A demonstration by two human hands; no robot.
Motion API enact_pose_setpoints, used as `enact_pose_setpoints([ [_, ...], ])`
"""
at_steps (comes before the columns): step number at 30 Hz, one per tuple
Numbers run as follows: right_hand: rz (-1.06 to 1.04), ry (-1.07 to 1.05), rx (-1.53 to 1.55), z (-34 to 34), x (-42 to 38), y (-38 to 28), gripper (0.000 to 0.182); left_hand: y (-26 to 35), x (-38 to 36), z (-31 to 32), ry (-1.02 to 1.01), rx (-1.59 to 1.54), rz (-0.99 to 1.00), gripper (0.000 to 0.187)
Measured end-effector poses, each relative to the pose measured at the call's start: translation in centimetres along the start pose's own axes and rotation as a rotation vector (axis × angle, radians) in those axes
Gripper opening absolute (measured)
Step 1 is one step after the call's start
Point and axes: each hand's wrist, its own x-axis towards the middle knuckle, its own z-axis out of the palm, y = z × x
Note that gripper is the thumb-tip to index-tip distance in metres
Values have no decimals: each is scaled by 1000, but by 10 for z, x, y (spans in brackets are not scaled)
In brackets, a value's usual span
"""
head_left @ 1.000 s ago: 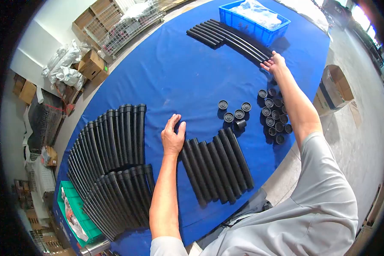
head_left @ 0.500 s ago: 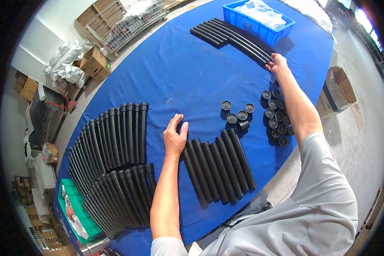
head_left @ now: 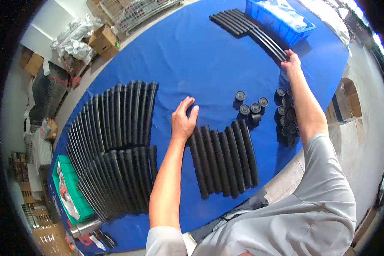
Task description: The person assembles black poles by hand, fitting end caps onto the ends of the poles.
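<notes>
My right hand (head_left: 291,60) is at the near end of a row of long black tubes (head_left: 266,39) at the far right, its fingers closed around the tube ends. My left hand (head_left: 184,118) rests on the blue cloth, fingers stretched and thumb apart, holding nothing. Just to its right lies a group of black tubes (head_left: 226,160). Left of it, two big rows of capped black tubes (head_left: 111,115) fan out. Round black caps (head_left: 255,108) sit beyond the middle group, and more caps (head_left: 282,110) lie beneath my right forearm, partly hidden.
A blue crate (head_left: 281,21) with clear plastic stands at the far right. A green bin (head_left: 71,187) sits at the left edge of the blue table (head_left: 179,55). Cardboard boxes (head_left: 104,41) and a wire cage (head_left: 136,15) stand beyond the table, another box (head_left: 345,102) at right.
The camera view has shifted, so the tables' objects appear displaced. Both hands keep roughly the same places beside the tubes; no tube has clearly moved.
</notes>
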Motion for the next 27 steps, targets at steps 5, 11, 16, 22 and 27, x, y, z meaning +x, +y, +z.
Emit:
enact_pose_setpoints([
  [5, -102, 83, -54, 14, -56, -6, 19, -6, 1, 3, 25, -5, 6, 36],
  [11, 2, -214, -339, -12, -64, -48, 17, 0, 0, -4, 22, -60, -39, 35],
  [16, 211, -738, -338, -17, -73, -85, 19, -4, 5, -1, 60, -150, -96, 36],
  [22, 111, -884, -685, 49, -260, -16, 26, -3, 4, -31, -32, -734, -402, 71],
  [27, 190, -1210, -993, 67, -379, 69, 41, 69, -83, -103, 104, -636, -168, 70],
])
